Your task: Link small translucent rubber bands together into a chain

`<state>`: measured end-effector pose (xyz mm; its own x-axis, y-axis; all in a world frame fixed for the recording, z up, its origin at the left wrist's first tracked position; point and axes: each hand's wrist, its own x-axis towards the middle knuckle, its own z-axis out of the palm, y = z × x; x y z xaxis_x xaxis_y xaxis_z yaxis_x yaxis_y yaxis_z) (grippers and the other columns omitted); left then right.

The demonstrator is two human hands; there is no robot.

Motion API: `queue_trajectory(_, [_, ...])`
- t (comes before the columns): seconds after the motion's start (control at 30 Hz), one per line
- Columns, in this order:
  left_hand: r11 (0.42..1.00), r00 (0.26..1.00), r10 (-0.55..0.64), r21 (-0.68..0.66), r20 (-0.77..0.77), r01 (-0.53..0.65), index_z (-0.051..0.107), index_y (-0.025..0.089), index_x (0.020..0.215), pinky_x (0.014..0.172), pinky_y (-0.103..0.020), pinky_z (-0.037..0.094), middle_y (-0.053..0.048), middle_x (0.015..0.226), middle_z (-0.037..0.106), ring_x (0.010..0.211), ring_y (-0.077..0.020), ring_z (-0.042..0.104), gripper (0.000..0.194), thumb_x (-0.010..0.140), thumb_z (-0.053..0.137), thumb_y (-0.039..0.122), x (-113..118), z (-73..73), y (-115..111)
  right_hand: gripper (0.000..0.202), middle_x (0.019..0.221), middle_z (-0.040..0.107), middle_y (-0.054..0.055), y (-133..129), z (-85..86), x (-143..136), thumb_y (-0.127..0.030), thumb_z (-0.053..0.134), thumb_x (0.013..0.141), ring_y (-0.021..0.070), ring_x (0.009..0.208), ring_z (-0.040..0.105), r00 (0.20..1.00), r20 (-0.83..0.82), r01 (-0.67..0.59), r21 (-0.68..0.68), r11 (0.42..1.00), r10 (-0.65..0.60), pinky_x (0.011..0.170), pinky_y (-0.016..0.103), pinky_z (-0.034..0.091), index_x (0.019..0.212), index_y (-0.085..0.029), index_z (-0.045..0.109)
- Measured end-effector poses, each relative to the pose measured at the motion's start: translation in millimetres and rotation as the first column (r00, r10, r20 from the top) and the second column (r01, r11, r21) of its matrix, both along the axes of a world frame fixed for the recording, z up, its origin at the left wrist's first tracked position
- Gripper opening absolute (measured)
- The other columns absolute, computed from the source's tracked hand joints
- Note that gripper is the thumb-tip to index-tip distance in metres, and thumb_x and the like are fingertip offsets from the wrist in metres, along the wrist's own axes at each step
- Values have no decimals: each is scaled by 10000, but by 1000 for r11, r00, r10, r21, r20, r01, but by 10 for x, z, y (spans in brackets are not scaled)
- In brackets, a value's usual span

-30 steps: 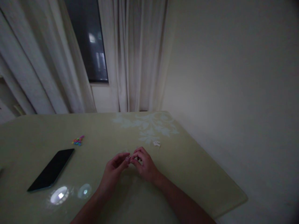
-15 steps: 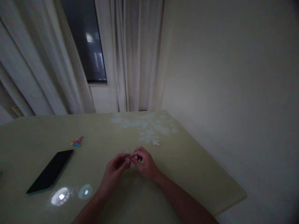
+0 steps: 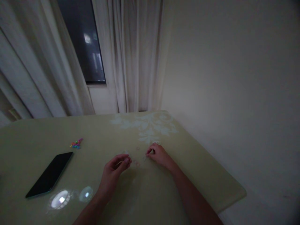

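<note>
My left hand [image 3: 114, 171] rests on the pale green table [image 3: 206, 175] with thumb and forefinger drawn together; the dim light hides whether anything small sits between them. My right hand [image 3: 158, 155] lies further right, fingers curled down onto the cloth. Its fingertips are at a small white piece [image 3: 155, 142] by the pale leaf print [image 3: 145, 126]. A few tiny pale bits [image 3: 136, 162] lie on the cloth between the two hands.
A black phone [image 3: 49, 174] lies face up at the left, with a small heap of coloured pieces [image 3: 76, 144] beyond it. Two bright light reflections [image 3: 61, 199] show near the front. The table's right edge drops off beside a bare wall; curtains and a dark window stand behind.
My hands were together, pinching something small between them. They have parted: the right hand has slid right and away to the white piece, while the left stays put.
</note>
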<state>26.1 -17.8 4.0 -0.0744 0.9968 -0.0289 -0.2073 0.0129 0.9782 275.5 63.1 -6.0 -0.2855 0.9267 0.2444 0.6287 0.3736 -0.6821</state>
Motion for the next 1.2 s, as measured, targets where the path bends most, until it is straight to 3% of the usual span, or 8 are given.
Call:
queue_trajectory(0.17, [1000,1000,-13,14,-14,14,785,192,981,845,-315,628,-70,915,819,888,-227,773,432,711,898,510,-10,-8,5,87,920,629,46,-36,-47,-33,-111,811,787,181,849,603,993,107,-48,12,999,47,784,308,458,813,-187,776])
queue_trajectory(0.5, [999,998,-11,41,-61,13,800,192,1017,885,-351,630,-95,954,831,928,-259,790,461,737,865,554,-28,-90,41,118,850,557,45,-68,-151,-128,-97,672,809,194,820,532,966,255,-72,147,986,33,759,307,432,738,-176,622])
queue_trajectory(0.67, [1000,999,-11,8,-39,11,762,194,1134,918,-350,620,-107,1039,833,1021,-272,780,553,706,903,514,-39,-83,50,93,932,556,35,-114,9,-174,-108,596,898,174,864,539,997,64,-59,159,986,50,808,298,436,856,-188,576])
queue_trajectory(0.8, [1000,1000,-23,-13,-6,23,764,185,1081,920,-363,621,-114,1033,836,1015,-277,782,526,708,897,530,-19,-97,47,29,961,542,14,-254,130,-336,-176,556,974,146,801,526,972,-120,-180,166,970,201,753,268,436,961,-201,564])
queue_trajectory(1.0, [998,997,-68,-15,-30,68,776,183,1048,894,-367,622,-116,1017,835,976,-286,787,531,683,899,549,24,-70,26,21,986,548,13,-467,109,-592,-210,578,984,135,778,534,931,-180,-293,155,944,318,720,252,442,1004,-209,586])
queue_trajectory(1.2, [999,999,-34,17,-40,34,796,188,995,863,-366,619,-107,975,831,942,-285,782,515,630,932,526,12,-114,72,30,936,602,10,-471,89,-622,-235,667,952,127,735,550,914,-265,-271,170,948,309,716,253,459,951,-206,672])
